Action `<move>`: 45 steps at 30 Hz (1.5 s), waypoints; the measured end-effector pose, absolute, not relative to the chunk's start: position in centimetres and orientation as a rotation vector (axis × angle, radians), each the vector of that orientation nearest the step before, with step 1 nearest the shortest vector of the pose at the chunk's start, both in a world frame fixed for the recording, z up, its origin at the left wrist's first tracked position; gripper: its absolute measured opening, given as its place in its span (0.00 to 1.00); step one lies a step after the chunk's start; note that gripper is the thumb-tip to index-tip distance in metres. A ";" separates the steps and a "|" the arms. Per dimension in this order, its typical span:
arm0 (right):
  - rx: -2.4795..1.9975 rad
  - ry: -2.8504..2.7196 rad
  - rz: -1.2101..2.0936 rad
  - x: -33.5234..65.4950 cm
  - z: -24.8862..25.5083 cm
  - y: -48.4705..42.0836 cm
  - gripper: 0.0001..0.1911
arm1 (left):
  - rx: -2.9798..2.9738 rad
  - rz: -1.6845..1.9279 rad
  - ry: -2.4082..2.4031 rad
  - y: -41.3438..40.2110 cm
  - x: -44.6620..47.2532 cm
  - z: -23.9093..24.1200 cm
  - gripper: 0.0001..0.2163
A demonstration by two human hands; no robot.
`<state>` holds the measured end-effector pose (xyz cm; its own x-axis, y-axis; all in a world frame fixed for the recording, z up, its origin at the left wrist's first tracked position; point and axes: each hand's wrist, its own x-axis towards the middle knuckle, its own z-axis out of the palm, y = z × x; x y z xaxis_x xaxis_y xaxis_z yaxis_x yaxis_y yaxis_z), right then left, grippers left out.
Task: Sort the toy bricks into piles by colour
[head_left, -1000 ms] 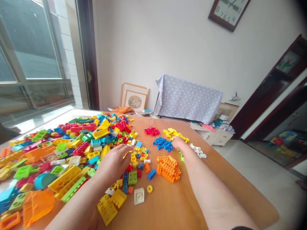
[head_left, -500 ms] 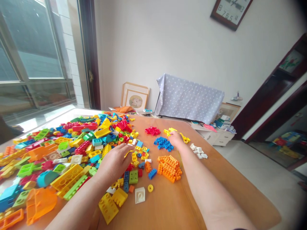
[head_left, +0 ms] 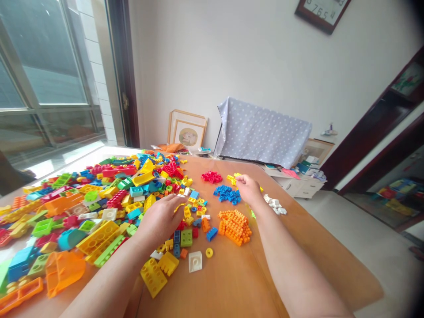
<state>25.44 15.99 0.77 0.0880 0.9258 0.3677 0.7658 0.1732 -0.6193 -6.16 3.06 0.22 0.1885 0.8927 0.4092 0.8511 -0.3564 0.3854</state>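
My left hand (head_left: 161,218) lies palm down, fingers stretched flat, on the edge of a big mixed heap of coloured bricks (head_left: 99,207), touching small yellow pieces. My right hand (head_left: 249,189) reaches across the table to a small pile of yellow bricks (head_left: 231,178). Its fingers are pinched together on a small yellow brick at the pile's edge. Sorted piles lie around it: red (head_left: 212,177), blue (head_left: 227,194), orange (head_left: 234,226) and white (head_left: 274,205).
The wooden table (head_left: 232,282) ends at the right, with floor beyond. Loose near my arms are a white brick (head_left: 195,261), a yellow ring (head_left: 209,252) and yellow blocks (head_left: 155,274). Behind stand a dotted cloth cover (head_left: 261,132), picture frames (head_left: 187,130) and a window (head_left: 49,79).
My right hand has lifted from lying over the yellow pile and its fingers have curled into a pinch. My left hand has stayed on the heap. The view has shifted slightly.
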 end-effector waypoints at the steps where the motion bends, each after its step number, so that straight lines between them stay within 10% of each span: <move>1: -1.570 -1.744 0.283 25.2 0.8 14.8 0.15 | 2.356 0.895 1.746 3.0 -6.2 0.3 0.17; 26: -1.631 -2.300 -0.143 24.4 -3.4 3.6 0.20 | 2.553 0.706 1.444 1.5 -3.5 1.0 0.13; 45: -1.227 -2.481 -0.087 20.2 -2.6 0.4 0.03 | 2.562 0.592 1.670 2.6 -5.3 -0.6 0.12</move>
<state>20.20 0.36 -2.55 -0.5526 0.7552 0.3526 0.7779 0.6192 -0.1068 -5.28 2.56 -0.55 0.3528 0.8869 0.2982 0.8768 -0.4246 0.2256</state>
